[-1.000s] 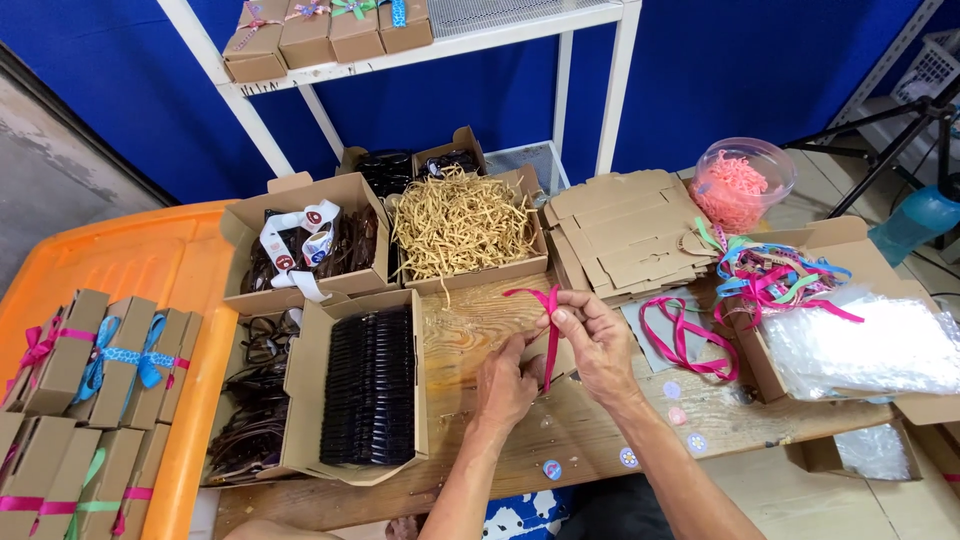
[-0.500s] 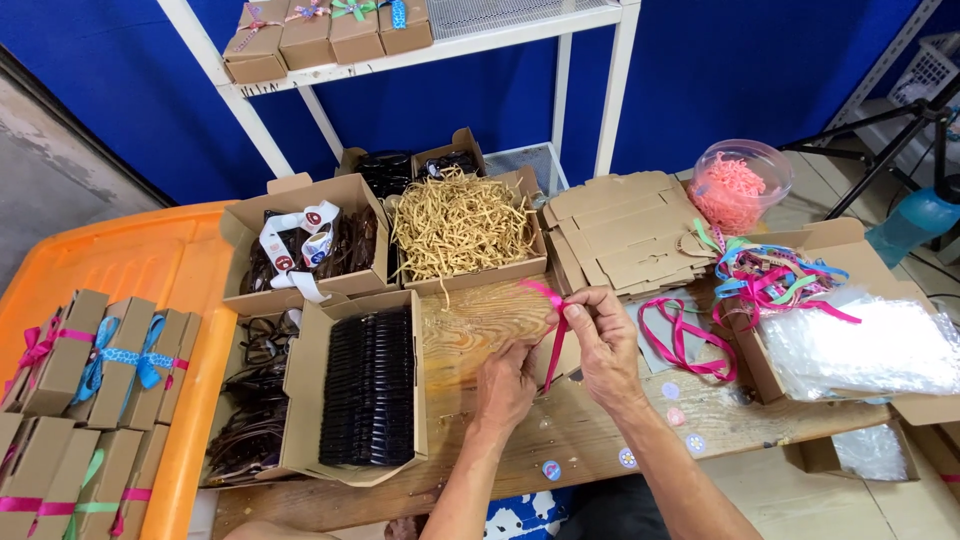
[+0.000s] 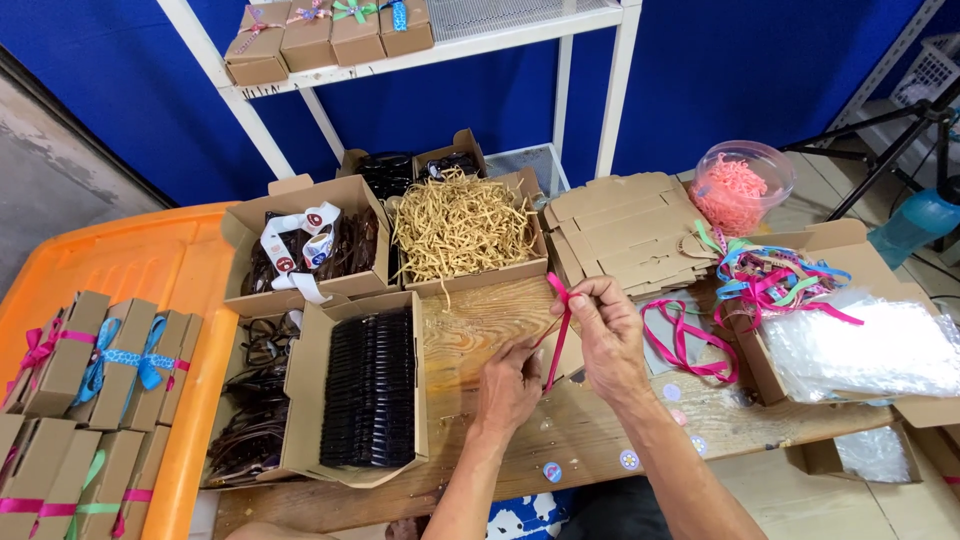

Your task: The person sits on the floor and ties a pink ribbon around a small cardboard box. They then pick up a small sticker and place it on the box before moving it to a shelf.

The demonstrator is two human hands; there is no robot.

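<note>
I am watching the right hand (image 3: 612, 335) pinching a pink ribbon (image 3: 558, 325) between its fingers, the left hand (image 3: 508, 385) gripping its lower end above the worktop (image 3: 480, 330).

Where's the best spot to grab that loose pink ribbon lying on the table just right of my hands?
Probably pinch the loose pink ribbon at the top of its loop, coming straight down from above. It lies flat on the wooden table in an open loop with bare space around that bend, while its lower end runs toward the cardboard box and round stickers.
</note>
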